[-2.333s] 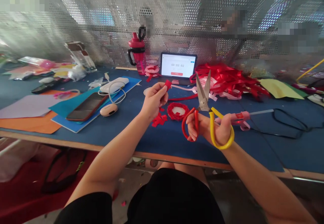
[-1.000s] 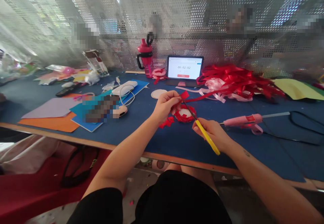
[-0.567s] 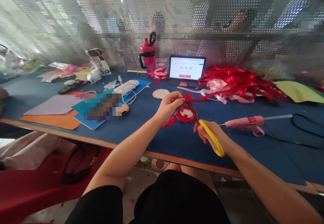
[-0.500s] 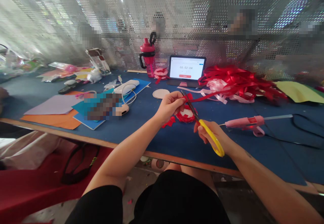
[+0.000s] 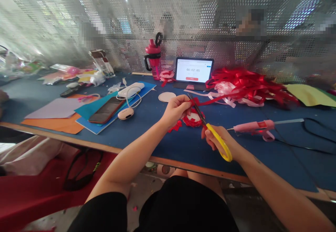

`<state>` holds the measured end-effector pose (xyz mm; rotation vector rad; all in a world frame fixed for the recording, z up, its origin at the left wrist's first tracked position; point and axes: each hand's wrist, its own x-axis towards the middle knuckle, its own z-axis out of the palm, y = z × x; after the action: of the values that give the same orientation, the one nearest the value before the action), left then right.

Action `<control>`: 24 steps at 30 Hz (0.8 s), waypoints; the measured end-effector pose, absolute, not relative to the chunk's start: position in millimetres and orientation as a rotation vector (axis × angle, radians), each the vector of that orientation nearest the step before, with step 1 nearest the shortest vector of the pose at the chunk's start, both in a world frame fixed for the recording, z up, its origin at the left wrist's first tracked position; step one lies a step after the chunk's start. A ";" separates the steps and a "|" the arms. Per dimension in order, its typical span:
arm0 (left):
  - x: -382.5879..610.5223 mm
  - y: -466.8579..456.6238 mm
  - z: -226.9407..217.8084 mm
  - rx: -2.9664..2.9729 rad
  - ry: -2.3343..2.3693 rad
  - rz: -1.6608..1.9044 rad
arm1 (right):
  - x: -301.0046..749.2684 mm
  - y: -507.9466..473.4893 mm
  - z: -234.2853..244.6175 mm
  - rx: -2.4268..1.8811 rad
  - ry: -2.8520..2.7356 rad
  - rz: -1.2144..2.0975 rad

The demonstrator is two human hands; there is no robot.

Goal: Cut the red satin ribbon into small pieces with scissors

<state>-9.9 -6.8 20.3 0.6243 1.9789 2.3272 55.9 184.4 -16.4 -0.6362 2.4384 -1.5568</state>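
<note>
My left hand (image 5: 177, 109) pinches a folded end of red ribbon (image 5: 210, 102), whose strip runs right to a heap of ribbon. In my right hand (image 5: 219, 139) is a pair of scissors (image 5: 219, 142) with yellow handles. Their dark blades lie across the red ribbon, right beside my left fingertips. Just below the blades, a round white piece edged with red ribbon (image 5: 193, 120) rests on the table, partly hidden by the scissors. Small red ribbon pieces (image 5: 175, 126) lie beneath my left wrist.
On the blue table (image 5: 162, 148) are a pink glue gun (image 5: 254, 126) at right, a red and pink ribbon heap (image 5: 246, 85), a tablet with a timer (image 5: 194, 70), a pink bottle (image 5: 153, 58), a pale disc (image 5: 167, 97), and a phone (image 5: 107, 110) on coloured sheets at left.
Both hands, the ribbon and the scissors stay almost exactly where they were. The tablet's timer has gone from 00:02:04 to 00:02:05.
</note>
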 end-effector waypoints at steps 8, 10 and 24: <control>-9.7 -7.2 20.0 0.618 1.952 2.344 | 58.0 181.6 -13.9 -0.590 2.427 -1.576; -9.8 -7.5 20.0 0.604 1.956 2.348 | 58.0 181.3 -13.4 -0.573 2.433 -1.567; -10.4 -8.9 20.5 0.588 1.962 2.349 | 58.8 181.3 -11.4 -0.494 2.431 -1.533</control>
<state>-10.4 -8.9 20.5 0.5877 1.9621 2.3486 58.8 181.3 -11.4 -0.4939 2.4310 -1.5334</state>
